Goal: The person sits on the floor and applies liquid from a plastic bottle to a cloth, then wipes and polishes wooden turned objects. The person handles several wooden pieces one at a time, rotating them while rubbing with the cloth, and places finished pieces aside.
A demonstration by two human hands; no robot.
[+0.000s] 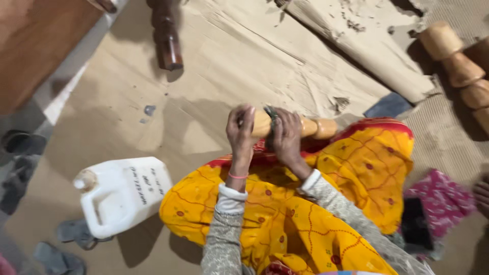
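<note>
A pale turned wooden leg [317, 127] lies across my lap, over yellow patterned cloth [356, 168]. My left hand [240, 128] grips its left end. Wrapped around its middle is my right hand [286, 136], pressing a small dark pad [270, 114] against the wood. Whether the pad is sandpaper or cloth is unclear.
A white plastic jerrycan [122, 193] lies on the cardboard-covered floor [214, 61] at my left. A dark varnished turned leg [167, 38] lies farther off. More pale turned wood [458, 63] sits at the right, near a pink cloth [442, 199]. Sandals [76, 231] rest lower left.
</note>
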